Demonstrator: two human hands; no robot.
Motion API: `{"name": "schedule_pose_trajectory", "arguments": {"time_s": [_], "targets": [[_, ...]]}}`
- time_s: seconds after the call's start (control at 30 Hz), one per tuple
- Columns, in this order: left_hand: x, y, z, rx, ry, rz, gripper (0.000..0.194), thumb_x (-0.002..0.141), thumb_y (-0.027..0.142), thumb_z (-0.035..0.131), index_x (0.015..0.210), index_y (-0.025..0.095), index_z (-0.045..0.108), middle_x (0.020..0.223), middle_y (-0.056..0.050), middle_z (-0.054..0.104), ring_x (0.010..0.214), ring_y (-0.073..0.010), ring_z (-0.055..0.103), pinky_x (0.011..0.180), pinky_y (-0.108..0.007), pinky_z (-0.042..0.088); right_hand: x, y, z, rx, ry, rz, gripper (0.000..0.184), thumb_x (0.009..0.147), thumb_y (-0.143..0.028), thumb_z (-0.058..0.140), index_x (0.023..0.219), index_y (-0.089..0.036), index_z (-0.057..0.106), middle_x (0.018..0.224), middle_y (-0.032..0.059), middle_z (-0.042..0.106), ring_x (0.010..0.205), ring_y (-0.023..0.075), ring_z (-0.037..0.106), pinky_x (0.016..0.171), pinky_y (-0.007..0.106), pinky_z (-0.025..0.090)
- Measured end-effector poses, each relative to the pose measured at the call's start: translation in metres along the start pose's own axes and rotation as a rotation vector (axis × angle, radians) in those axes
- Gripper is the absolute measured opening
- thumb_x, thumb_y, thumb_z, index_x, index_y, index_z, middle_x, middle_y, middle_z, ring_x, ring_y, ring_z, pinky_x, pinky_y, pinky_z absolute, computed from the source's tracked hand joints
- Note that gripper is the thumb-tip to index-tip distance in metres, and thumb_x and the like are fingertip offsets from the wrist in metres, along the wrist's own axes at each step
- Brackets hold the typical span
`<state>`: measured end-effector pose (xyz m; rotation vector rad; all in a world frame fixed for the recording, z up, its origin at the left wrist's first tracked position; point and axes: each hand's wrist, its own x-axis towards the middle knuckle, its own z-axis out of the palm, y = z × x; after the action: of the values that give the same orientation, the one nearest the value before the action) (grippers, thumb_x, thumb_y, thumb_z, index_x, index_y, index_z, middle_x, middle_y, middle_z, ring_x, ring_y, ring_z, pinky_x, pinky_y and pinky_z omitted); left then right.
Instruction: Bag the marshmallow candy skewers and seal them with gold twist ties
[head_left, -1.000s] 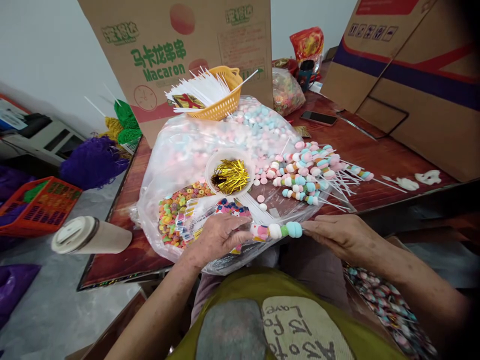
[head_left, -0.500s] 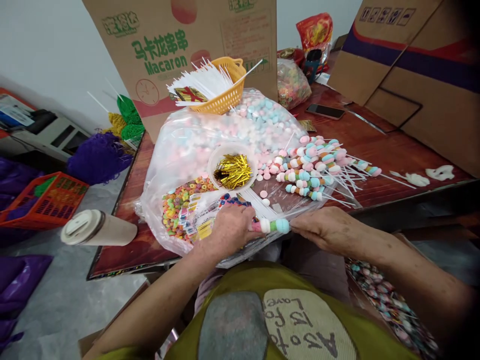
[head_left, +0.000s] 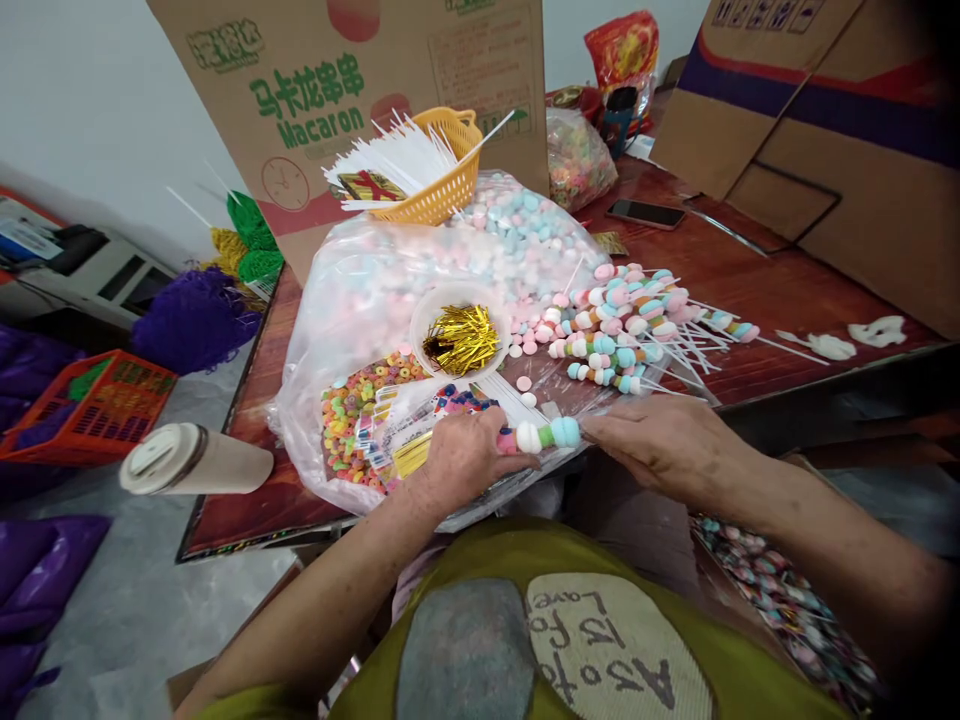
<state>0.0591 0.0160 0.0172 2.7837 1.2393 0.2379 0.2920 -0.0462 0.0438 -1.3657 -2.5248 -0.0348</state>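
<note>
A candy skewer (head_left: 553, 433) with pink, white, green and pale blue pieces lies level between my two hands near the table's front edge. My left hand (head_left: 463, 458) is closed around its left end, hiding that part. At the blue end, my right hand (head_left: 664, 445) pinches with fingers pressed together; the stick there is hidden. Beyond my left hand are printed wrappers (head_left: 405, 430) and colourful candy rings (head_left: 349, 425). A white bowl (head_left: 422, 310) of gold twist ties (head_left: 461, 338) stands behind. Finished-looking candy skewers (head_left: 630, 315) are piled past my right hand.
A yellow basket (head_left: 450, 185) of white sticks rests on a big bag of candies (head_left: 352, 260). Cardboard boxes (head_left: 480, 90) stand at the back and right. A lidded cup (head_left: 225, 460) is at the left edge, a phone (head_left: 645, 213) behind the pile.
The camera view has shifted slightly. My left hand's fingers have moved a little along the skewer, with one now stretched beneath it. Both hands still hold the skewer's ends.
</note>
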Motion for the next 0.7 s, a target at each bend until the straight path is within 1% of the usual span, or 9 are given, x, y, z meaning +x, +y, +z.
{"name": "schedule_pose_trajectory", "arguments": {"time_s": [0.07, 0.13, 0.2, 0.27, 0.4, 0.5, 0.6, 0.63, 0.7], "targets": [[0.005, 0.003, -0.007, -0.131, -0.163, -0.033, 0.056, 0.059, 0.068, 0.065, 0.083, 0.018, 0.057, 0.065, -0.003, 0.061, 0.06, -0.0209, 0.057, 0.051, -0.026, 0.031, 0.0, 0.001, -0.004, -0.217, 0.111, -0.088, 0.027, 0.087, -0.01, 0.038, 0.091, -0.018, 0.063, 0.062, 0.0015, 0.06, 0.059, 0.0146, 0.049, 0.056, 0.028, 0.026], [0.01, 0.003, -0.014, -0.242, -0.3, -0.008, 0.059, 0.053, 0.068, 0.069, 0.082, 0.018, 0.056, 0.066, 0.0, 0.06, 0.06, -0.0194, 0.056, 0.05, -0.024, 0.03, 0.001, 0.002, -0.007, -0.326, 0.17, -0.214, 0.025, 0.087, -0.011, 0.039, 0.094, -0.015, 0.063, 0.064, 0.0027, 0.061, 0.061, 0.0161, 0.049, 0.059, 0.031, 0.027], [0.013, 0.002, -0.018, -0.329, -0.384, 0.017, 0.056, 0.054, 0.066, 0.07, 0.08, 0.018, 0.056, 0.067, 0.001, 0.059, 0.062, -0.0187, 0.056, 0.05, -0.024, 0.032, 0.001, 0.0, -0.006, -0.324, 0.156, -0.333, 0.022, 0.087, -0.011, 0.041, 0.093, -0.014, 0.062, 0.065, 0.0033, 0.061, 0.061, 0.0163, 0.049, 0.06, 0.031, 0.028], [0.016, 0.003, -0.016, -0.373, -0.431, 0.029, 0.054, 0.056, 0.062, 0.071, 0.082, 0.018, 0.056, 0.072, 0.0, 0.061, 0.067, -0.0195, 0.058, 0.052, -0.024, 0.035, 0.002, -0.005, 0.001, -0.266, 0.082, -0.376, 0.02, 0.084, -0.01, 0.043, 0.09, -0.014, 0.061, 0.065, 0.0033, 0.06, 0.059, 0.0155, 0.048, 0.058, 0.031, 0.027], [0.019, 0.015, -0.004, -0.336, -0.471, 0.093, 0.056, 0.06, 0.052, 0.074, 0.101, 0.018, 0.056, 0.082, -0.004, 0.065, 0.077, -0.025, 0.061, 0.059, -0.028, 0.04, 0.008, -0.015, 0.027, -0.153, -0.093, -0.216, 0.014, 0.079, -0.008, 0.05, 0.086, -0.015, 0.06, 0.065, 0.0029, 0.061, 0.054, 0.0136, 0.048, 0.052, 0.029, 0.02], [0.022, 0.014, -0.007, -0.506, -0.498, 0.116, 0.073, 0.06, 0.045, 0.076, 0.122, 0.018, 0.047, 0.095, -0.008, 0.066, 0.087, -0.0259, 0.061, 0.068, -0.031, 0.044, 0.013, -0.016, 0.043, -0.05, -0.159, -0.18, 0.01, 0.079, -0.01, 0.052, 0.082, -0.015, 0.06, 0.067, 0.0028, 0.062, 0.054, 0.0125, 0.048, 0.051, 0.028, 0.017], [0.024, -0.007, -0.029, -0.708, -0.56, 0.05, 0.091, 0.063, 0.04, 0.075, 0.138, 0.019, 0.028, 0.112, -0.011, 0.062, 0.091, -0.0218, 0.062, 0.072, -0.028, 0.046, 0.014, -0.01, 0.046, 0.032, -0.103, -0.164, 0.013, 0.082, -0.012, 0.048, 0.078, -0.015, 0.06, 0.065, 0.0025, 0.061, 0.054, 0.0114, 0.047, 0.051, 0.026, 0.019], [0.024, -0.016, -0.037, -0.669, -0.582, 0.031, 0.088, 0.063, 0.042, 0.074, 0.137, 0.019, 0.031, 0.113, -0.012, 0.061, 0.091, -0.0215, 0.062, 0.072, -0.028, 0.045, 0.013, -0.007, 0.043, 0.05, -0.059, -0.155, 0.015, 0.084, -0.013, 0.046, 0.078, -0.015, 0.06, 0.065, 0.0027, 0.06, 0.055, 0.0114, 0.047, 0.052, 0.026, 0.021], [0.022, -0.03, -0.05, -0.492, -0.703, 0.029, 0.079, 0.056, 0.045, 0.077, 0.124, 0.019, 0.047, 0.1, -0.007, 0.065, 0.086, -0.022, 0.061, 0.071, -0.028, 0.044, 0.012, -0.002, 0.036, 0.064, 0.042, -0.168, 0.02, 0.087, -0.015, 0.041, 0.078, -0.014, 0.059, 0.065, 0.0036, 0.059, 0.057, 0.0123, 0.047, 0.054, 0.026, 0.024]]}}
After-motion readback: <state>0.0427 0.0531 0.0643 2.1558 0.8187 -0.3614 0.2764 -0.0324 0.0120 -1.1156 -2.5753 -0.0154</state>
